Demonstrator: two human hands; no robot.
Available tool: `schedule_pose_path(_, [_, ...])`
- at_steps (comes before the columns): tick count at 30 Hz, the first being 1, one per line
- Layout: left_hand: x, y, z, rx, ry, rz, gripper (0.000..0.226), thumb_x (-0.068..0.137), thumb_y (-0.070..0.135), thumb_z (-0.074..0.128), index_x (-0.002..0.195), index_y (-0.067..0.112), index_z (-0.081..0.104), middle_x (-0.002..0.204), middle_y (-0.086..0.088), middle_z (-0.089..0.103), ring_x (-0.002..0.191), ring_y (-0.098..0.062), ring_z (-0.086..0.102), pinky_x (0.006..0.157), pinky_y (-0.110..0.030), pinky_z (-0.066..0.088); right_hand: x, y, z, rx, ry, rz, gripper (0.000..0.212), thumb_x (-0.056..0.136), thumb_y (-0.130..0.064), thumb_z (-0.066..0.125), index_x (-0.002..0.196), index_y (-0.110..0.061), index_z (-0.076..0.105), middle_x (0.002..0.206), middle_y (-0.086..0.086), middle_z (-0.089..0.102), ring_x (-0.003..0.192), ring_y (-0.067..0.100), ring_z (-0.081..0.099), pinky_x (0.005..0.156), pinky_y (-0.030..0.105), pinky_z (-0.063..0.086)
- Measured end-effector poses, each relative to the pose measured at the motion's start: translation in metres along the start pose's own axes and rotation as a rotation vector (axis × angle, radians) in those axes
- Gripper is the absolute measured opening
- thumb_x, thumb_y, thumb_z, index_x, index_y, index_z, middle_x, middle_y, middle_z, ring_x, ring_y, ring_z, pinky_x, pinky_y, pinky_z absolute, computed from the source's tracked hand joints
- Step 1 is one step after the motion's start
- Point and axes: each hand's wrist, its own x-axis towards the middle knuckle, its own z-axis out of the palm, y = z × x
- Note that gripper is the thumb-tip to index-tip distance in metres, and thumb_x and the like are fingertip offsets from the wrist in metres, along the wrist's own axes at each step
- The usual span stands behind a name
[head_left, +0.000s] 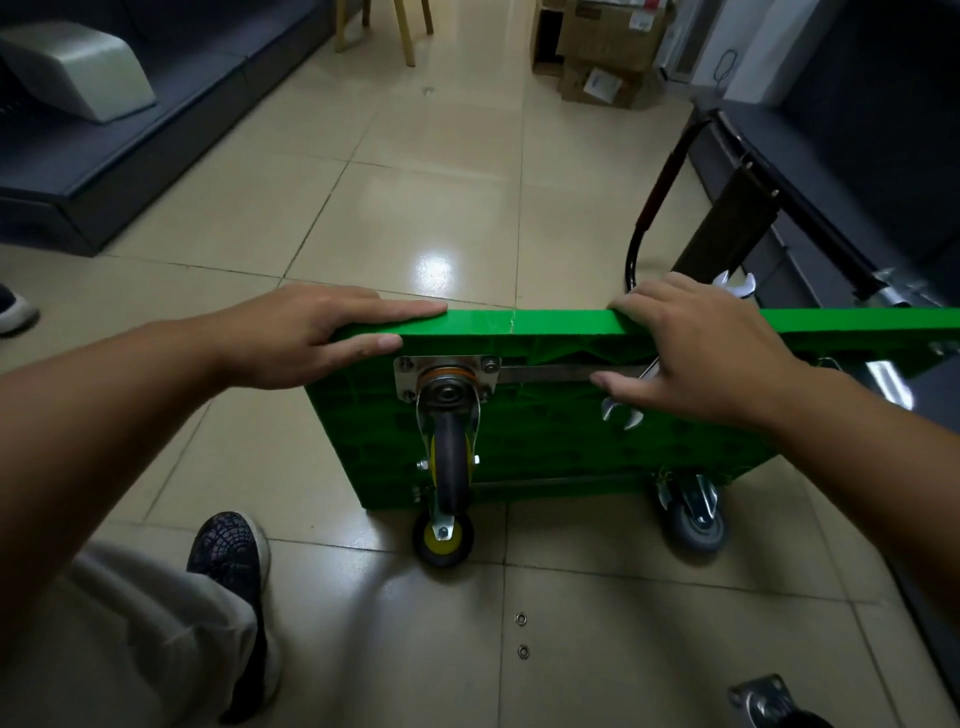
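Observation:
A green plastic trolley platform stands on its long edge on the tiled floor, with its underside facing me. My left hand grips the top edge near the left corner, fingers on top and thumb on the near face. My right hand curls its fingers over the top edge further right. It holds a silver open-ended wrench under the palm, both jaws sticking out. A yellow-hubbed caster hangs from its steel plate between my hands.
A grey caster sits at the platform's lower right. A loose caster and two small washers lie on the floor near me. The trolley's black handle reaches back right. Cardboard boxes stand behind, and a dark sofa stands left. My shoe is lower left.

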Motion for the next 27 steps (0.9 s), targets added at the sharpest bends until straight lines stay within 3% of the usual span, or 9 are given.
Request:
schedule_pose_path(2, [0.004,-0.001,0.001,0.048,0.016,0.017,0.051,0.097,0.065,0.027,0.147,0.068,0.02,0.133,0.016,0.056,0.109,-0.012,0.057,0.083,-0.028,0.052,-0.004,0.0,0.001,0.029,0.005,0.022,0.067,0.082,-0.072,0.055,0.126,-0.02,0.06,0.109,-0.005,0.063,0.099,0.015,0.054,0.081,0.032,0.046])
schedule_pose_path(7, [0.013,-0.003,0.007,0.142,0.072,0.071,0.051,0.098,0.065,0.023,0.149,0.067,0.016,0.113,0.013,0.054,0.089,-0.012,0.057,0.063,-0.017,0.038,-0.011,0.003,0.002,0.109,0.034,0.086,0.058,0.083,-0.069,0.056,0.116,-0.023,0.065,0.098,-0.007,0.058,0.095,0.017,0.055,0.076,0.036,0.05])
schedule_pose_path(11, [0.013,-0.005,0.008,0.167,0.068,0.108,0.052,0.099,0.068,0.021,0.15,0.064,0.018,0.103,0.011,0.054,0.082,-0.013,0.057,0.061,-0.02,0.039,-0.016,0.004,0.0,0.142,0.049,0.108,0.056,0.082,-0.067,0.056,0.113,-0.023,0.068,0.091,-0.01,0.055,0.089,0.015,0.054,0.071,0.033,0.047])
schedule_pose_path(16, [0.003,0.005,0.006,0.136,0.02,0.132,0.052,0.098,0.068,0.025,0.15,0.065,0.018,0.101,0.008,0.058,0.08,-0.006,0.058,0.06,-0.008,0.04,-0.027,0.0,-0.003,0.143,0.029,0.112,0.056,0.081,-0.068,0.055,0.112,-0.024,0.069,0.089,-0.011,0.057,0.087,0.013,0.053,0.07,0.038,0.052])
schedule_pose_path(24, [0.002,0.006,0.011,0.17,0.087,0.085,0.052,0.099,0.066,0.02,0.151,0.064,0.016,0.104,0.016,0.052,0.081,-0.009,0.054,0.06,-0.02,0.039,-0.018,-0.008,-0.002,0.199,0.014,0.215,0.059,0.08,-0.061,0.059,0.124,-0.022,0.066,0.106,-0.006,0.063,0.106,0.019,0.058,0.085,0.04,0.051])
schedule_pose_path(27, [0.008,0.01,0.01,0.199,0.119,0.019,0.051,0.101,0.061,0.023,0.152,0.061,0.02,0.113,0.016,0.054,0.089,-0.011,0.051,0.063,-0.028,0.037,-0.013,-0.01,0.002,0.285,0.003,0.293,0.056,0.083,-0.055,0.065,0.129,-0.023,0.064,0.111,-0.005,0.064,0.11,0.019,0.057,0.089,0.042,0.051])
